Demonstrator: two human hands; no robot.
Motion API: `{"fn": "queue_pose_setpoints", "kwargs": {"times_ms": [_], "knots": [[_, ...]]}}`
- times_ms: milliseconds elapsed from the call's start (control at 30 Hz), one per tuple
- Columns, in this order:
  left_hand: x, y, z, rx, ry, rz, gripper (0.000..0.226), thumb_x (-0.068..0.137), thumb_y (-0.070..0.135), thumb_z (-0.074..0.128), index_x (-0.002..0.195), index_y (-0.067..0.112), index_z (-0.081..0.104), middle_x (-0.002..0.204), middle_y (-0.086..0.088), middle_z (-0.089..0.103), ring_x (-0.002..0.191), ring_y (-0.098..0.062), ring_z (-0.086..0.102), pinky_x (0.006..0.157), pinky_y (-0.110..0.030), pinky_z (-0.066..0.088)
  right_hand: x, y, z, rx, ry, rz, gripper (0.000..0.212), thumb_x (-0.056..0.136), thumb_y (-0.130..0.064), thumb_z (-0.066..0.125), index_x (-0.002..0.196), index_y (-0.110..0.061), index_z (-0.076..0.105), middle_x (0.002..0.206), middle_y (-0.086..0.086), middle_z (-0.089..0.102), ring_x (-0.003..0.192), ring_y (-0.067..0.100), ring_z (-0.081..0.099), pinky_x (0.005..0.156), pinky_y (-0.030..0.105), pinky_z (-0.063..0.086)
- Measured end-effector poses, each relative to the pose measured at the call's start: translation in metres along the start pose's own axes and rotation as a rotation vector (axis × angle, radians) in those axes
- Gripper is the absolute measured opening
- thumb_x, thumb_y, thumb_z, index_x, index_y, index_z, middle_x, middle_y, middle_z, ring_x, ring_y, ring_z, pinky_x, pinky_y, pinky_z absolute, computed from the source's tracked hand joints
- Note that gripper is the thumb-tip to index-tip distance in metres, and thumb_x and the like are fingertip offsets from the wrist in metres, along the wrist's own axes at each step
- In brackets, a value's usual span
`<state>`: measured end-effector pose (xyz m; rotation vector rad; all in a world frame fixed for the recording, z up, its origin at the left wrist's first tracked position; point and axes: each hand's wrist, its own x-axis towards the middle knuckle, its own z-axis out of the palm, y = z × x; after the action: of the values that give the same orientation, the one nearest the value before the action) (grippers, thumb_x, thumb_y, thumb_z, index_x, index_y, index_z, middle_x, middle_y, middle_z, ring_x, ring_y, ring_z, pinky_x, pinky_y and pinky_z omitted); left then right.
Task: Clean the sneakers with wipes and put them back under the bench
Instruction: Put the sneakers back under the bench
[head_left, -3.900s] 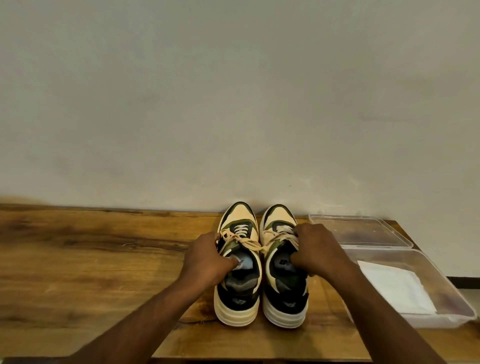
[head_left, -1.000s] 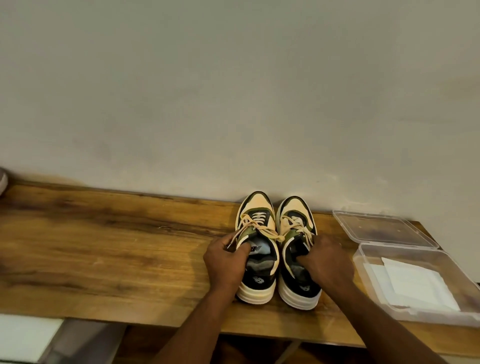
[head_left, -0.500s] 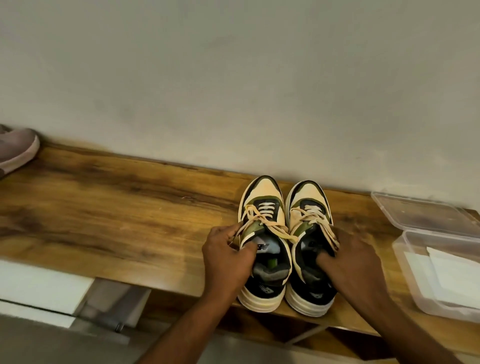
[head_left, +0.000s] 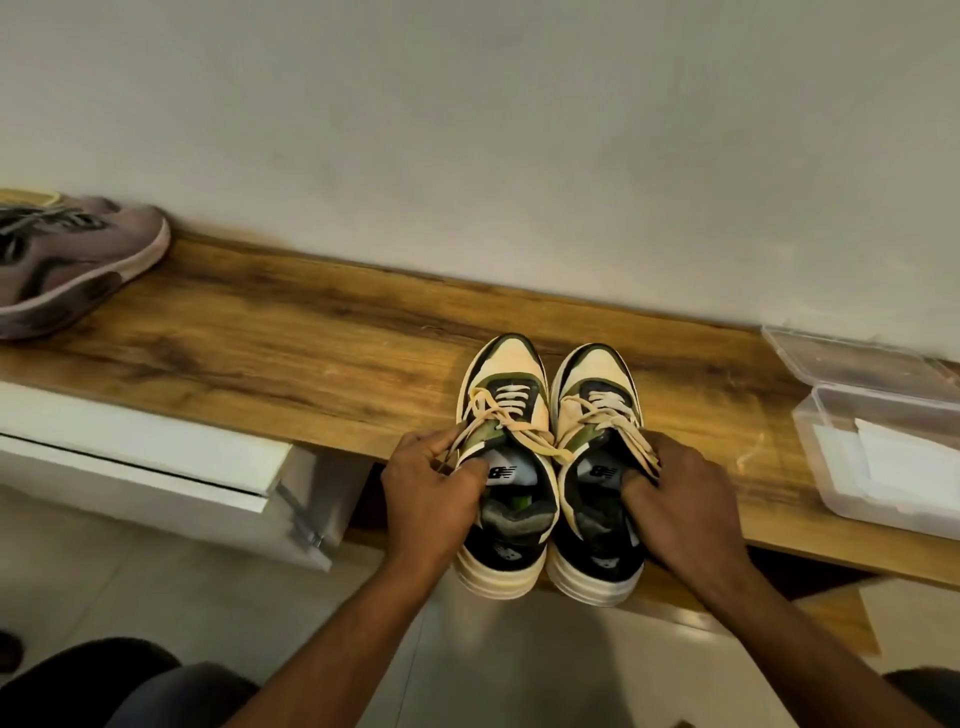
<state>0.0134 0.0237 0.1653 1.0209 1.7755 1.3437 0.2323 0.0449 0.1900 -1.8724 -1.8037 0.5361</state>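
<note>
Left hand (head_left: 431, 493) and right hand (head_left: 675, 499) pinch the sneakers (head_left: 506, 467) by the collars at the bench (head_left: 291, 353) front edge; I reckon loose laces could snag, or one slips.

I see dim, warm indoor light with soft shadows on the wall (head_left: 467, 130). The worktop (head_left: 291, 343) bows from wide-angle distortion, and the frame edges look slightly blurred.

Both hands (head_left: 558, 499) curled in grip
</note>
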Motion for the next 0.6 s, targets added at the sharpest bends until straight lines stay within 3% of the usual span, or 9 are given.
{"fn": "queue_pose_setpoints", "kwargs": {"times_ms": [133,200,300,367,500,600], "knots": [[-0.018,-0.003,-0.027,0.004,0.021,-0.022,0.036,0.076,0.008,0.08,0.111,0.017,0.082,0.104,-0.001,0.071,0.092,-0.011,0.07,0.07,-0.009,0.052,-0.022,-0.012,0.006,-0.017,-0.019,-0.024,0.022,0.086,-0.02,0.059,0.105,-0.021,0.071,0.078,-0.01,0.065,0.067,0.006,0.055,0.06,0.018,0.038],[-0.029,0.001,-0.041,-0.003,0.023,-0.043,0.04,0.07,0.021,0.078,0.109,0.021,0.083,0.103,-0.001,0.072,0.093,-0.014,0.071,0.079,-0.024,0.058,-0.033,-0.017,0.006,-0.008,-0.028,-0.027,0.023,0.084,-0.024,0.057,0.103,-0.024,0.07,0.079,-0.011,0.067,0.07,0.007,0.057,0.06,0.018,0.038],[-0.044,0.006,-0.059,-0.027,0.026,-0.056,0.044,0.065,0.024,0.07,0.106,0.028,0.083,0.103,0.0,0.073,0.096,-0.015,0.071,0.089,-0.045,0.061,-0.047,-0.022,0.007,0.01,-0.057,-0.02,0.016,0.083,-0.025,0.058,0.096,-0.026,0.067,0.077,-0.01,0.068,0.07,0.009,0.06,0.058,0.022,0.039],[-0.054,0.01,-0.072,-0.039,0.018,-0.072,0.042,0.063,0.026,0.069,0.102,0.032,0.084,0.1,0.001,0.077,0.094,-0.015,0.073,0.087,-0.048,0.062,-0.057,-0.03,0.007,0.008,-0.08,-0.024,0.015,0.08,-0.031,0.055,0.089,-0.025,0.064,0.072,-0.009,0.066,0.068,0.011,0.06,0.056,0.024,0.038],[-0.073,0.015,-0.095,-0.027,0.0,-0.139,0.034,0.07,0.01,0.07,0.081,0.04,0.083,0.081,0.005,0.08,0.081,-0.015,0.076,0.079,-0.046,0.064,-0.074,-0.048,0.0,-0.036,-0.166,-0.011,0.018,0.077,-0.038,0.053,0.081,-0.022,0.059,0.073,-0.007,0.064,0.068,0.012,0.057,0.054,0.026,0.032],[-0.087,0.013,-0.11,-0.04,-0.002,-0.184,0.038,0.06,0.02,0.065,0.088,0.035,0.085,0.078,0.002,0.08,0.083,-0.023,0.077,0.081,-0.053,0.064,-0.088,-0.058,-0.006,-0.066,-0.229,-0.008,0.013,0.083,-0.028,0.062,0.076,-0.02,0.056,0.071,-0.005,0.061,0.067,0.012,0.055,0.052,0.027,0.031]]}}
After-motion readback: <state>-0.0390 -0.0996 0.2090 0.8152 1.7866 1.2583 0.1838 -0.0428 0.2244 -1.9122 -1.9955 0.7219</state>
